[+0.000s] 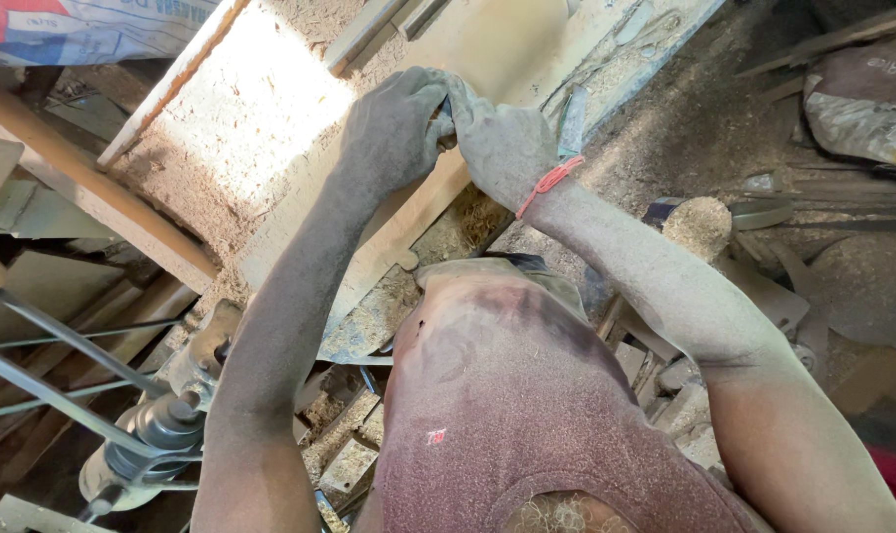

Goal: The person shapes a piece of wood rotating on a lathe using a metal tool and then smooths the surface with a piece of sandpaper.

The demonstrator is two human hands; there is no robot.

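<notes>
My left hand [393,123] and my right hand [502,138] meet over a sawdust-covered wooden machine table [240,148]. Both are dusted grey with sawdust. Their fingers close together around a small dark object [446,126], mostly hidden between them; I cannot tell what it is. A red thread band [548,183] circles my right wrist. A pale wooden board [408,212] runs diagonally just under the hands.
A motor with a pulley and belts [156,424] sits at lower left beside metal rods. Piles of sawdust [700,225] and wood offcuts lie at right. A printed sack [82,30] is at top left. A metal fence rail [369,30] crosses the table top.
</notes>
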